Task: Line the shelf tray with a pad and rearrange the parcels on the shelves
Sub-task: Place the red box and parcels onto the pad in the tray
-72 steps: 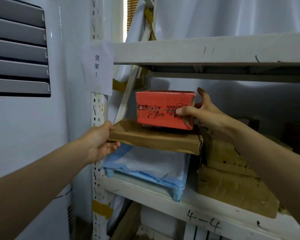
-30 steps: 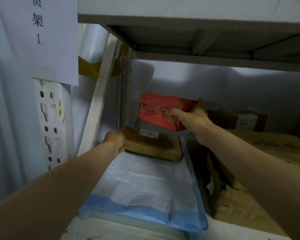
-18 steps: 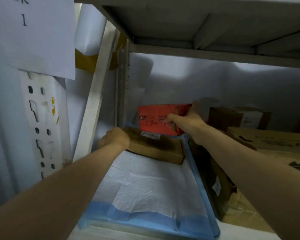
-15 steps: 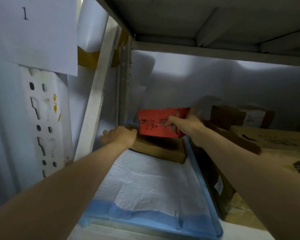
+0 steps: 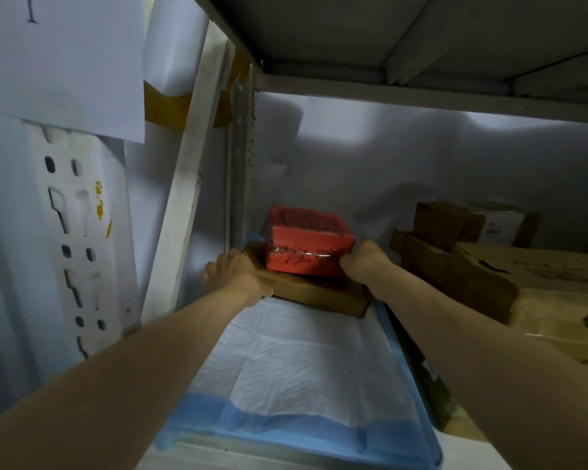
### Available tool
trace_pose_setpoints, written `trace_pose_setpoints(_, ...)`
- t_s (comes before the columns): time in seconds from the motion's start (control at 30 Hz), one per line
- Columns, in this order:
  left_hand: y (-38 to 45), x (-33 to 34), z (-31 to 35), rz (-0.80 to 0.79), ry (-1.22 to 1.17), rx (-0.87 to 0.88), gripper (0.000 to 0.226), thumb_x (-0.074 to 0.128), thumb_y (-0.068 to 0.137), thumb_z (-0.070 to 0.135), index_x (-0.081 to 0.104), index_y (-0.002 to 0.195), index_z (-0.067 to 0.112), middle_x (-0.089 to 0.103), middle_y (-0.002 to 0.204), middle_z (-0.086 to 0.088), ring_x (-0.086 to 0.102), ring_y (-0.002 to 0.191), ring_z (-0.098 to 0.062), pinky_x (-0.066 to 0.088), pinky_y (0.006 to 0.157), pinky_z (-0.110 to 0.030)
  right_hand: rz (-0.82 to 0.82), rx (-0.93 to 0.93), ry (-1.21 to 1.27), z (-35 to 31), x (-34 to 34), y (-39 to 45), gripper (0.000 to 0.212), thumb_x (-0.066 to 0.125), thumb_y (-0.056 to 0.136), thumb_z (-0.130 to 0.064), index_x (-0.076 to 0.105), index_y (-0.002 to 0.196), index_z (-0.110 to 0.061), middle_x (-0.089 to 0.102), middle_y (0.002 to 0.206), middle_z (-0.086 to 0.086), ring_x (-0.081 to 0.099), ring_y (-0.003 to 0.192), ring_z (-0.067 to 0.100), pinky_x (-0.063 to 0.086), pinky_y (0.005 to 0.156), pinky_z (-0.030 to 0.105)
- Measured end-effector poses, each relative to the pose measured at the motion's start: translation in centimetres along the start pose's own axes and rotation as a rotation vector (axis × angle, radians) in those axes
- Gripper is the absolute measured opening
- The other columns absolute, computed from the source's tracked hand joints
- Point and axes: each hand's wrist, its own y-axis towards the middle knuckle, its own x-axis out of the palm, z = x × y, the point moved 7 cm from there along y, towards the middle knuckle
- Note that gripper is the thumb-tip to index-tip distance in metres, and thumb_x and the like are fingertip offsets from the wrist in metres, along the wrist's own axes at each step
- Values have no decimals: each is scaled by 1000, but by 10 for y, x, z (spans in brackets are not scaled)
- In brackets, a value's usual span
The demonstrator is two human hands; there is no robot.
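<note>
Head view: I see the left hand (image 5: pixel 239 273) gripping the left end of the flat brown parcel (image 5: pixel 314 293), fingers curled over its edge. The right hand (image 5: pixel 363 263) holds the red parcel's (image 5: pixel 308 248) right corner, fingers wrapped behind it. Red parcel sits atop the brown one, between both hands, at the far end of the blue tray (image 5: pixel 408 378). White pad (image 5: pixel 296 361) lines the tray nearer me. Cardboard boxes (image 5: pixel 482 266) stand right of the right fingers.

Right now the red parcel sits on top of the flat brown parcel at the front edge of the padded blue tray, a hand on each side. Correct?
Not quite. In the head view the red parcel on the flat brown parcel sits at the back of the blue tray, not its front edge. The left hand and right hand do flank them.
</note>
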Motion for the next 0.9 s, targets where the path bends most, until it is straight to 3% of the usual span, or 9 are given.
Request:
trace_pose_setpoints(0.13,1,1,-2,22,-32,-4,86,80,72,40,39,139,6,46,138,-11,43,127,-33,38,101,-37,3,34,-56,0,-1,-2,40,55,95,-17,52,130,3,61,127,21,61,114,36,52,87,37)
trace_pose_setpoints(0.23,1,1,-3,34,-40,-1,84,79,73,39,39,138,4,46,137,-11,43,127,-33,41,100,-38,-29,58,-43,3,1,-3,11,52,97,-12,58,96,-2,60,107,18,61,100,31,47,77,33)
trace_pose_setpoints(0.3,1,1,-3,44,-50,1,82,79,75,38,39,138,5,46,137,-12,43,126,-33,42,101,-38,-26,71,35,4,3,-2,11,50,97,-7,56,88,-3,59,100,18,58,92,29,45,75,33)
trace_pose_setpoints(0.4,1,3,-4,57,-81,-31,85,79,76,41,36,139,5,45,139,-12,42,128,-33,40,101,-38,-7,80,96,6,6,-4,20,49,98,-5,58,114,3,62,113,22,61,104,35,46,81,35)
trace_pose_setpoints(0.5,1,7,-10,50,-123,-79,87,78,76,44,33,140,5,44,142,-14,43,130,-35,40,101,-39,13,98,61,8,7,-14,37,49,100,-8,47,134,6,57,133,22,56,122,36,43,84,30)
trace_pose_setpoints(0.6,-5,3,-13,63,-104,-124,82,74,80,44,33,140,6,41,142,-15,40,131,-36,35,106,-39,14,92,48,4,5,-31,49,51,99,-12,36,143,3,44,148,23,45,136,37,40,107,35)
trace_pose_setpoints(0.7,-20,-16,-3,178,-121,-139,73,72,83,36,36,139,5,38,141,-19,36,131,-38,30,107,-40,43,-41,-31,-16,-8,-62,53,52,96,-18,37,145,-4,38,150,21,35,141,39,31,114,40)
trace_pose_setpoints(0.9,-68,-52,39,419,-450,-15,63,71,83,30,46,137,9,39,142,-22,35,134,-40,28,112,-46,68,-533,-30,-68,-66,-146,60,54,93,-11,34,150,-8,37,151,18,30,140,37,25,116,40)
